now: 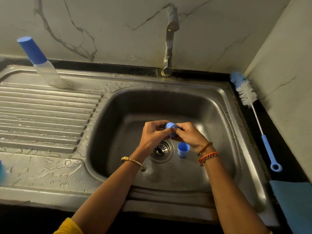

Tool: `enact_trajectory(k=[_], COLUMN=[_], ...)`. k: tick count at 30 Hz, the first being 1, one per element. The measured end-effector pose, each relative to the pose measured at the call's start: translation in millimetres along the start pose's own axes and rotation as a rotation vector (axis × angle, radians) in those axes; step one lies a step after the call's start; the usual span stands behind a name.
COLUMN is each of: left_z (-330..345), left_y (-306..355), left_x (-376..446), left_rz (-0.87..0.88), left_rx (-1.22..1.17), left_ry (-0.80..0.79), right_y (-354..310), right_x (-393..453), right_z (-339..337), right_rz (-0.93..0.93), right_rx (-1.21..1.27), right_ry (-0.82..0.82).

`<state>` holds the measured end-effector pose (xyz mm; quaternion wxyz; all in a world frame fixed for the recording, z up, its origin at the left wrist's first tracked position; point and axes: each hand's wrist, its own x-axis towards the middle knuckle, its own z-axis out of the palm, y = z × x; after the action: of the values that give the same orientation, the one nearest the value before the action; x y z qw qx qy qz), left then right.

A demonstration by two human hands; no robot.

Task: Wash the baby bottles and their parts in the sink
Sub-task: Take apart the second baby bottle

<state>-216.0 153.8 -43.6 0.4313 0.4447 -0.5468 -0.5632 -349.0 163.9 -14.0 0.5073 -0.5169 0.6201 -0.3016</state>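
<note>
Both hands, left [152,132] and right [187,135], pinch a blue ring [170,127] over the sink [224,115], likely so drips fall inside. A cap [183,149] stands just below the right hand.

hands: 2 [154,132] [189,135] | blue bottle rings: 1 [170,126] | blue caps: 1 [183,149] | capped bottles: 1 [39,62] | bottle brushes: 1 [249,105] | taps: 1 [169,48] | blue cloths: 1 [293,200] | sinks: 1 [224,102]
</note>
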Motion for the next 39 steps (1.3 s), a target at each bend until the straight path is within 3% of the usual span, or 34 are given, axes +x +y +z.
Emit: enact_trajectory(k=[4, 6, 9, 11, 16, 23, 27, 31, 35, 39], left_z=[-8.2, -13.9, -9.2, -6.0, -12.6, -19.6, -18.2, -22.2, -24.9, -31.2], left_y=[1.7, 2.0, 3.9, 7.1, 18.4, 19.9, 15.1, 10.3, 0.2, -17.9], left_x=[2.0, 3.7, 1.0, -0.5, 4.5, 5.2, 7.1, 10.5, 10.9, 29.5], left_rz=[0.028, 0.037, 0.056, 0.052, -0.209, -0.242, -0.261, -0.341, -0.398, -0.378], left_rx=[0.028, 0.053, 0.085, -0.001, -0.388, -0.439, -0.414, -0.448, -0.406, -0.077], left_ry=[0.164, 0.201, 0.122, 0.053, 0.071, 0.122, 0.146, 0.201, 0.271, 0.548], right_y=[-7.5, -8.4, -3.2, 0.7, 2.1, 4.6, 4.2, 4.1, 12.0, 25.3], right_x=[-4.6, -5.5, -4.0, -1.7, 0.8, 4.9, 3.9, 4.5, 1.8, 6.6], right_z=[6.5, 16.4, 18.6, 12.8, 11.6, 18.8, 21.0, 7.2, -5.6, 11.5], right_rz=[-0.012, -0.034, -0.099, -0.160, -0.248, -0.090, -0.088, -0.053, -0.083, -0.167], right_rx=[0.236, 0.229, 0.210, 0.191, 0.197, 0.332, 0.372, 0.372, 0.123, -0.376], right_ry=[-0.167, -0.123, 0.013, 0.069, 0.088, 0.161, 0.172, 0.040, 0.015, -0.017])
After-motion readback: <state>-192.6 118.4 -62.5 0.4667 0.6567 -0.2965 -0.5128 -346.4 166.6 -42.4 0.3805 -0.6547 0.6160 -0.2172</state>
